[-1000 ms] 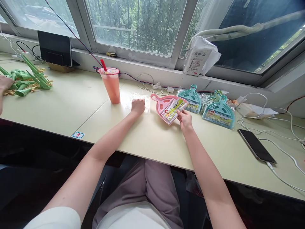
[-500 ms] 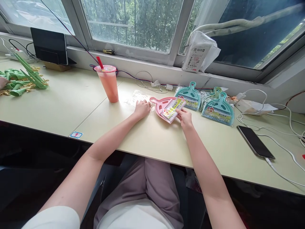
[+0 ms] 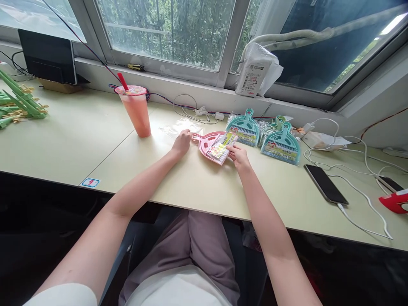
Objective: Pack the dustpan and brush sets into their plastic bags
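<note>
A pink dustpan (image 3: 204, 143) with a white-bristled brush and a printed label card is held just above the table. My right hand (image 3: 237, 156) pinches its wide right end by the card. My left hand (image 3: 182, 142) is closed at the tip of the pink handle, fingers curled against it. Clear plastic wrap (image 3: 180, 126) lies behind my left hand. Behind and to the right are a wrapped teal dustpan set (image 3: 245, 127) and a second teal set (image 3: 282, 145), with a green handle (image 3: 279, 122) showing between them.
An orange drink cup (image 3: 137, 112) with a red straw stands left of my hands. White cables, a phone (image 3: 327, 184) and a red object (image 3: 394, 201) are at the right. Green plastic pieces (image 3: 24, 104) and a tablet (image 3: 47, 57) are at the left.
My left hand has closed at the pink handle, where its fingers lay on the plastic wrap before. The view has turned slightly right, showing the red object.
</note>
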{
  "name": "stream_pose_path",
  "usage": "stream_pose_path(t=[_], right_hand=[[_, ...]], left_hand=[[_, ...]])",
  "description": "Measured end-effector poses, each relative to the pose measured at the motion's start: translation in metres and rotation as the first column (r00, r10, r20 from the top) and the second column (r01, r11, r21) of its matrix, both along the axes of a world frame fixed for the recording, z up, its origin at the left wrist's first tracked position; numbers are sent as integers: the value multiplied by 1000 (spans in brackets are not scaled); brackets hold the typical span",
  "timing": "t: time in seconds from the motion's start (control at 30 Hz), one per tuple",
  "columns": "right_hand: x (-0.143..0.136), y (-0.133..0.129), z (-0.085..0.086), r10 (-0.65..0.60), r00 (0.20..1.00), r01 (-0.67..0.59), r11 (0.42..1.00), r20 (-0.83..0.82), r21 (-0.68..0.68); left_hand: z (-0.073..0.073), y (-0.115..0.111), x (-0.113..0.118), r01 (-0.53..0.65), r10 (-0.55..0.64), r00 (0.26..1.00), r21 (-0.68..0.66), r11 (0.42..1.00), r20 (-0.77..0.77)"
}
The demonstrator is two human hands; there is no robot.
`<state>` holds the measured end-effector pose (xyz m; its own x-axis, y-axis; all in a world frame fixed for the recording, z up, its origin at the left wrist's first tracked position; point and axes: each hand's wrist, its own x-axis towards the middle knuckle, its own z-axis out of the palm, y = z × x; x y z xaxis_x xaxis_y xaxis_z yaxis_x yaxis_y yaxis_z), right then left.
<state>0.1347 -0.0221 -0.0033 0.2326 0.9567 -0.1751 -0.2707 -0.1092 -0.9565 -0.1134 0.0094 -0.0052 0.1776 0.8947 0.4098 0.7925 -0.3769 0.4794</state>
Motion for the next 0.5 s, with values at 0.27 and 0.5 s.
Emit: stream_pose_path(t=[0.27,0.5], right_hand=[[-11,-3,2,136,990,-135,990,-47,28],[-12,-7,2,28,990,-12,993,-136,120]], left_hand=[[6,-3,2,89,-120,961,132,987,249],[5,-9,11,89,-76,995,240,967,-64]])
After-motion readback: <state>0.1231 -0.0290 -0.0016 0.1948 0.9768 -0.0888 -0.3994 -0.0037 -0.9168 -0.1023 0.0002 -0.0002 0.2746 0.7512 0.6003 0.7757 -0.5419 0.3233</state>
